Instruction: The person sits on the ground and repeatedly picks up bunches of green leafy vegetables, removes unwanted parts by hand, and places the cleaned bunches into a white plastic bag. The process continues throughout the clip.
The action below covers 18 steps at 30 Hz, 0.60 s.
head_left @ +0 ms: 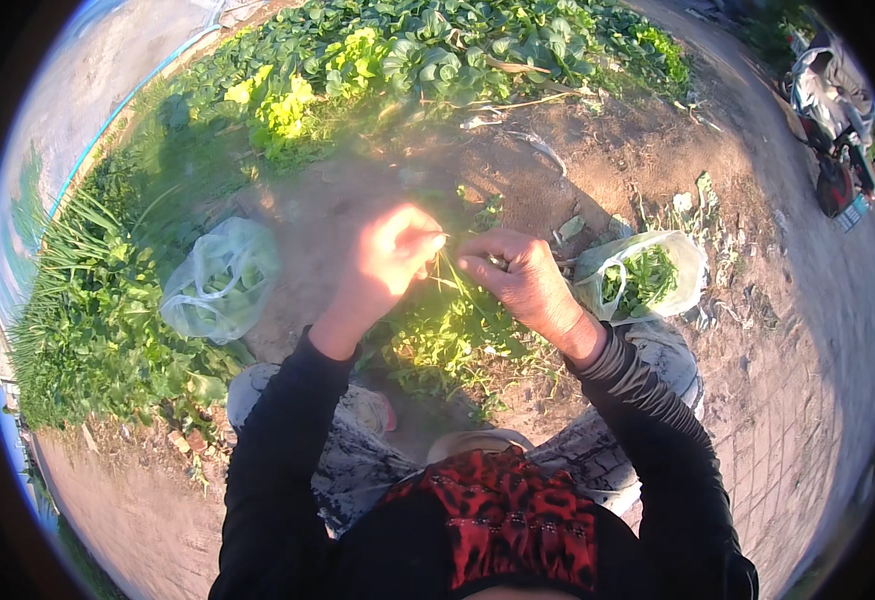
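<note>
Left hand: frame centre, pinching green stems.
Right hand: beside it, pinching the same stems.
Plastic bag: right, holding greens.

Left hand and right hand pinch a green sprig between 2 plastic bags of greens

Ground: bare brown soil | on it to my left: clear plastic bag of greens | to my right: white plastic bag of greens | beneath me: low weeds | ahead: leafy vegetable bed
</note>
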Tool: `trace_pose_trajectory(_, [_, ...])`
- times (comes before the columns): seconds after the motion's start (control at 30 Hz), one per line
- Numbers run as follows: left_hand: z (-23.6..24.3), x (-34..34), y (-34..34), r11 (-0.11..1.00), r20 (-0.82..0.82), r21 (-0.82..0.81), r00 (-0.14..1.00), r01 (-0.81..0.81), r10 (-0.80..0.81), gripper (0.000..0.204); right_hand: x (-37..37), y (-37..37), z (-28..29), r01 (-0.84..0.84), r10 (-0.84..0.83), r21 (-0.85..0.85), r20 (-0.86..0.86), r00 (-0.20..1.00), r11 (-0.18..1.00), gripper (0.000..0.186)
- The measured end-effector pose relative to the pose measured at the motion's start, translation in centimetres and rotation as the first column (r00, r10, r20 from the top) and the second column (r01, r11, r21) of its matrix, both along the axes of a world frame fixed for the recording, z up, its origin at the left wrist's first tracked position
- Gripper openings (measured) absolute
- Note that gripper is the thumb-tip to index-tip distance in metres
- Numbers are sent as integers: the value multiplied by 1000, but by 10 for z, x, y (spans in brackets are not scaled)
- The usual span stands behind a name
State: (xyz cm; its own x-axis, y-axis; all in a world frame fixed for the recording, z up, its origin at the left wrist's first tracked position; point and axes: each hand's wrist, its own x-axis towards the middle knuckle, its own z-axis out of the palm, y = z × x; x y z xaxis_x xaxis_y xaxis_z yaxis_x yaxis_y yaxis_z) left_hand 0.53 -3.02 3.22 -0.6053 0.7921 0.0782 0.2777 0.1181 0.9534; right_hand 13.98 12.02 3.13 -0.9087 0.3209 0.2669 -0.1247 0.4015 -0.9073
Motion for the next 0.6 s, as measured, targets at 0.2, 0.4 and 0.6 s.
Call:
trace_pose_trajectory(0.2, [-7,10,7,992,28,121,998,43,-47,4,-6,0,-9,37,-40,87,40,998,996,18])
trace_pose_trajectory(0.4, [-4,9,0,989,181,134,979,68,-92,4,-11,-5,-12,-59,65,-160,36,997,985,12])
trace_pose_trajectory(0.6, [10,12,-11,998,433,58,901,-3,-23,8,-9,-11,-5,-59,67,-106,75,995,993,9])
